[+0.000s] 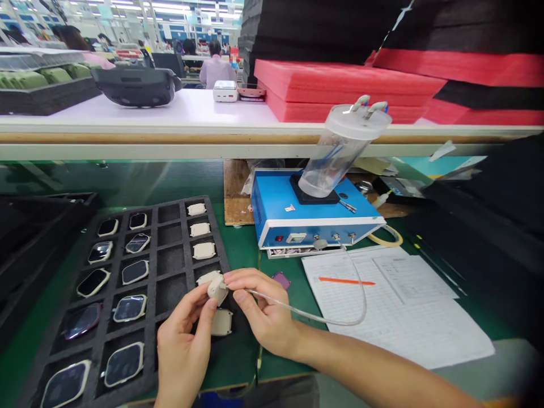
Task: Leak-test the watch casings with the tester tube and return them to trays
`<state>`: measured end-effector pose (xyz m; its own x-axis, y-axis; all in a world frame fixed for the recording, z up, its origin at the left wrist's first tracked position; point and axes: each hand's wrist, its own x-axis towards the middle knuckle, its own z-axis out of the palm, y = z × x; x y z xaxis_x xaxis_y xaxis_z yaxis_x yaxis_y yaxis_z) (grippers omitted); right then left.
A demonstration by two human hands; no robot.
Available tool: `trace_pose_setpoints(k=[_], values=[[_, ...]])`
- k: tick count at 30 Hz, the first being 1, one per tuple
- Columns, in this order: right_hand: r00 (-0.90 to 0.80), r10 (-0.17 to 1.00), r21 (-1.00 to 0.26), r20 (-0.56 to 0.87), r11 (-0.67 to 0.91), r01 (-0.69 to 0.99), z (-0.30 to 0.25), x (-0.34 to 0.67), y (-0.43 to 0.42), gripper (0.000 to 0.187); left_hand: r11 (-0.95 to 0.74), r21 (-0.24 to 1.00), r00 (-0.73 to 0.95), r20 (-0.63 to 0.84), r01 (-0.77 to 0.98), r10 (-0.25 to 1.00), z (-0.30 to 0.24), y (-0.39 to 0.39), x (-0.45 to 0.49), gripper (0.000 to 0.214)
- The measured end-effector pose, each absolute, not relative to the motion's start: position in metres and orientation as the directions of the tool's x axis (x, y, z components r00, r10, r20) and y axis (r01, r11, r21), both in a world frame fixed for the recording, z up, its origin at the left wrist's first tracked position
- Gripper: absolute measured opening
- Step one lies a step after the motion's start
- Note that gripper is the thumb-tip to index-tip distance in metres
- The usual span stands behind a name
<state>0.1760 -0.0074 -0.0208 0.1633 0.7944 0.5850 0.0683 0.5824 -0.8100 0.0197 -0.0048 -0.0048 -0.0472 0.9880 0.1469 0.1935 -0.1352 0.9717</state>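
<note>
Cream case: the small cream case (216, 290) is held just below the centre of the frame, over the right column of the tray.
Left hand: the case is pinched between thumb and fingers of the left hand (185, 340).
Right hand: the end of a clear tube (312, 317) is gripped at the case by the right hand (267, 311).
Tray: watch-like pieces (130, 309) are held in the black foam tray (169, 251), lower left.
Green surface: papers (395, 323) are spread on the green surface (240, 246), lower right.
Blue box: a clear cylinder (335, 153) is carried on the blue box (314, 213), right of centre.
Shelf: red foam (340, 85) is stacked on the white shelf (191, 116), upper right.
Room: a seated person (216, 72) is seen beneath ceiling lights, upper left.
</note>
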Motion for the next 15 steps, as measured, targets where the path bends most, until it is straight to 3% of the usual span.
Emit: trace_pose_setpoints(k=[15], values=[[0.164,0.795,-0.811,0.584,0.58,0.079,-0.0196,0.1765,-0.0076,0.017,-0.15,0.969,-0.034,0.159,0.195,0.987,-0.0014,-0.0045,0.0207,0.032]])
